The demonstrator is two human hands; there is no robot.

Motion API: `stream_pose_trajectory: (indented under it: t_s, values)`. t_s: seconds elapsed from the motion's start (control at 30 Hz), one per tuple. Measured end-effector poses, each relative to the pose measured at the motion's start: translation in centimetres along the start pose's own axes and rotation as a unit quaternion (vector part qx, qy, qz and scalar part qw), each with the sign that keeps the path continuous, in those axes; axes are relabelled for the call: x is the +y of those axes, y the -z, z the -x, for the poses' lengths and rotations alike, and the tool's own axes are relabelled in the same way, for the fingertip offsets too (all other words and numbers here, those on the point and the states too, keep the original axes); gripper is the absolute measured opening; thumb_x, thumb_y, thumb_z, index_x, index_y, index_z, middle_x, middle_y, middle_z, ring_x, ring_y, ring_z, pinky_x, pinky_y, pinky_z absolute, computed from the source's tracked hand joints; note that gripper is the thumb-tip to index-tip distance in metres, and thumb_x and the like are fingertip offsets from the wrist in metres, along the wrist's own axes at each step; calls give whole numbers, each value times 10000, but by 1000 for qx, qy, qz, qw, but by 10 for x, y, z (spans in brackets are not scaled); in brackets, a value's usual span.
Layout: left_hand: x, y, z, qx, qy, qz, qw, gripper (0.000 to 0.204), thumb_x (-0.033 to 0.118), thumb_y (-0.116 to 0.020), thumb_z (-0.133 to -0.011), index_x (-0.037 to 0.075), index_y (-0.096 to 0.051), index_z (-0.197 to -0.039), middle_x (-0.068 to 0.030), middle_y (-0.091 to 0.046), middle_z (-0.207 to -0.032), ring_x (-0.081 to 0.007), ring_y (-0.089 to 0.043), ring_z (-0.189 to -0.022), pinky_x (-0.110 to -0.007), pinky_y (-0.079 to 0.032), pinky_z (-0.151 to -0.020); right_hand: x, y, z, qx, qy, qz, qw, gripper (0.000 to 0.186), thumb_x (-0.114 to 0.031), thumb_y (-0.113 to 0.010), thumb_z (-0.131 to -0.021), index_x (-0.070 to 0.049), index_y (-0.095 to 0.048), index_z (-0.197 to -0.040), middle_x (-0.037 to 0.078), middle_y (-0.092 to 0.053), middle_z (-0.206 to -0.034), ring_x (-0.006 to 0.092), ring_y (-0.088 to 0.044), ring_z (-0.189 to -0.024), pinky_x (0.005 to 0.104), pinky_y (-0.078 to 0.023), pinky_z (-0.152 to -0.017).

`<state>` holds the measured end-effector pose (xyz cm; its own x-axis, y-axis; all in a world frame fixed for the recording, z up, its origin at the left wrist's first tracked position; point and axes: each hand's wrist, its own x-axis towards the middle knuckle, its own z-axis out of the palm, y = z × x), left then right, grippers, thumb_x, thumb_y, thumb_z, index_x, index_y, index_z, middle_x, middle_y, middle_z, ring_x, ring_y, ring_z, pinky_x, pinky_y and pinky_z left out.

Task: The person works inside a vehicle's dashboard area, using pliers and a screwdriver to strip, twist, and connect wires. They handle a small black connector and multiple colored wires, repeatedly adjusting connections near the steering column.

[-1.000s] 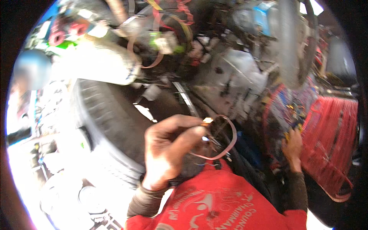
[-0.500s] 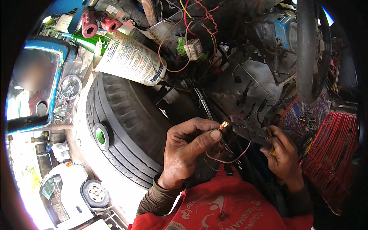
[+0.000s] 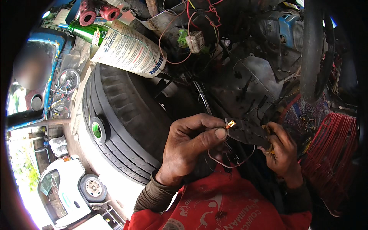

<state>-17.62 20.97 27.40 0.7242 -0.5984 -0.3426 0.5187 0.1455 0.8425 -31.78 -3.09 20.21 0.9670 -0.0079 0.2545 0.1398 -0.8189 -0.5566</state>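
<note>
Between the thumb and forefinger of my left hand point(image 3: 184, 147) is a small brass wire terminal point(image 3: 230, 124), its shiny end sticking out past the fingertips. My right hand point(image 3: 283, 155) is closed around the yellow handles of dark, flat-headed crimping pliers point(image 3: 247, 132). The head of the pliers points left and lies right beside the terminal; whether the jaws touch it I cannot tell. A thin brownish wire point(image 3: 232, 167) loops below the pliers between my hands. How it joins the terminal is hidden by my fingers.
Left of my hands stands a big tire point(image 3: 120, 115) with a roll of black tape point(image 3: 99, 130) on it. Above are a white container point(image 3: 130, 50), a green bottle point(image 3: 86, 31) and a white connector block point(image 3: 196, 41) among loose wires. A steering wheel point(image 3: 309, 53) and red corded seat point(image 3: 329, 153) are right.
The pliers' head has come left, closer to the terminal and my left fingertips. My left hand has shifted slightly right with the terminal still pinched. The whole view has tilted a little.
</note>
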Motion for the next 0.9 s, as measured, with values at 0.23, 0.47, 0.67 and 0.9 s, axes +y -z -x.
stream_pose_trajectory:
  t_s: [0.23,0.47,0.67,0.9]
  values:
    - [1,3,-1,-27,5,7,1000,136,81,-720,-966,-31,-733,-1042,-74,-722,-849,-116,-683,-702,-246,-582,-603,6,2,2,-21,17,7,1000,279,-120,-805,-771,42,-618,-899,225,-633,-1216,393,-676,-1020,447,-544,-842]
    - [0,-4,3,14,-41,-59,997,140,57,-716,-968,-35,-742,-1070,-64,-734,-892,-95,-691,-797,-235,-565,-702,4,1,1,2,21,11,1000,278,-104,-800,-767,53,-606,-888,232,-632,-1177,399,-670,-990,448,-543,-828]
    - [-4,-10,3,60,-85,-143,984,173,74,-740,-937,-50,-726,-1057,-116,-747,-888,-158,-719,-757,-271,-577,-684,2,1,2,4,17,8,1000,267,-93,-790,-782,59,-595,-882,241,-625,-1163,403,-664,-978,451,-541,-821]
    - [-12,-14,5,100,-154,-181,966,121,-4,-723,-935,-26,-747,-1051,-46,-735,-881,-70,-652,-765,-215,-501,-659,-18,10,6,-80,-47,-3,996,282,-64,-740,-772,66,-617,-990,246,-581,-1258,418,-645,-1061,483,-547,-857]
